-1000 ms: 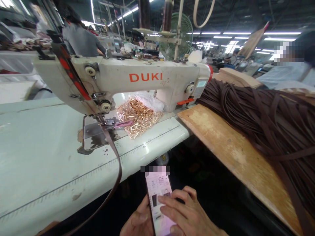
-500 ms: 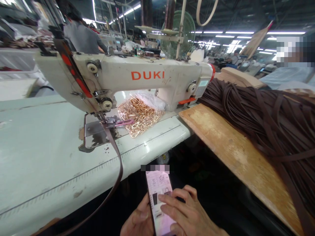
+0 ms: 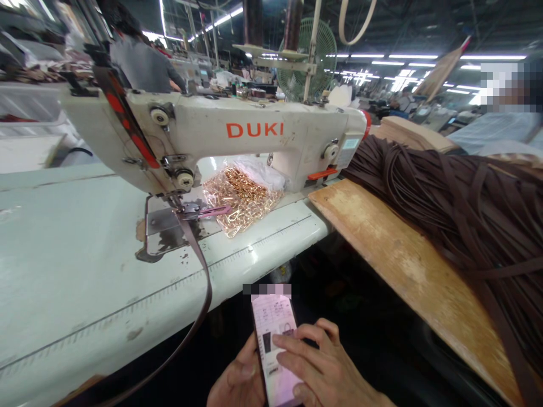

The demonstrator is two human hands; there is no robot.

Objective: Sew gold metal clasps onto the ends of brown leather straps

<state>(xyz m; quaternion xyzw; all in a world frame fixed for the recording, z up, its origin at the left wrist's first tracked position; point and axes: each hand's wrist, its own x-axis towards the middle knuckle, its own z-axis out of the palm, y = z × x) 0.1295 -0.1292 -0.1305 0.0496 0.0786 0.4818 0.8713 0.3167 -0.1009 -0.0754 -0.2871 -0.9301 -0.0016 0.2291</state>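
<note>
My left hand (image 3: pixel 240 376) is closed around the edge of a smartphone (image 3: pixel 263 322), held below the table's front edge. Its lit screen shows a page with text, a table and small pictures, one like a handbag. Over the screen lies my right hand (image 3: pixel 328 364), its fingers apart and fingertips at the glass. Beyond the phone stands a white sewing machine (image 3: pixel 207 127). From under its needle a brown strap (image 3: pixel 198 251) hangs over the table edge. A pink-handled slim tool (image 3: pixel 217 211), perhaps tweezers, lies by the needle.
A clear bag of gold metal hooks (image 3: pixel 250 198) rests under the machine arm. To the right, a wooden board (image 3: pixel 394 249) carries a heap of brown straps (image 3: pixel 445 209). A person in grey (image 3: pixel 142 62) sits behind; another person's blue sleeve (image 3: pixel 496 133) is at right.
</note>
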